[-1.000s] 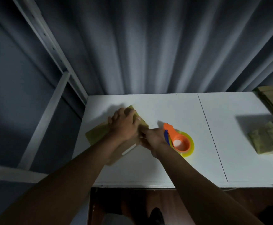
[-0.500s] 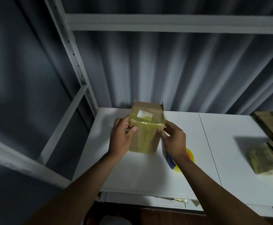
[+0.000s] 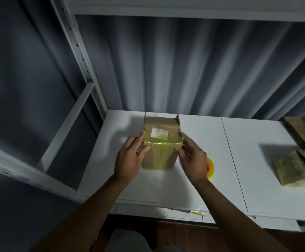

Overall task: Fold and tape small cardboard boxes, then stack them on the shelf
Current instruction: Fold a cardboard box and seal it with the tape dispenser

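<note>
- We have the small brown cardboard box [image 3: 160,144] up between both hands above the white shelf board [image 3: 257,151], its yellowish-taped bottom tipped toward us and its open flaps pointing away at the far end.
- Our left hand [image 3: 128,160] pinches the left edge of the box, thumb on the taped face and fingers curled round the side; our right hand [image 3: 193,160] clamps the right edge in the same way.
- We judge the box light and hollow: the walls are thin board, stiff along the folds but easy to dent in the middle of a panel, so we would hold it by the corners and edges as we do now (not by the loose flaps).
- The glossy yellow tape [image 3: 161,142] across the seam looks slick, which may let fingers slide; bare card gives the better purchase.
- A small white label [image 3: 159,132] sits on the upper face of the box; any print on it is too blurred to read, and we see no brand.
- The orange and yellow tape dispenser [image 3: 210,167] lies on the board just behind our right hand, mostly hidden.
- Flattened brown cardboard pieces [image 3: 291,170] lie well apart at the right end of the board.
</note>
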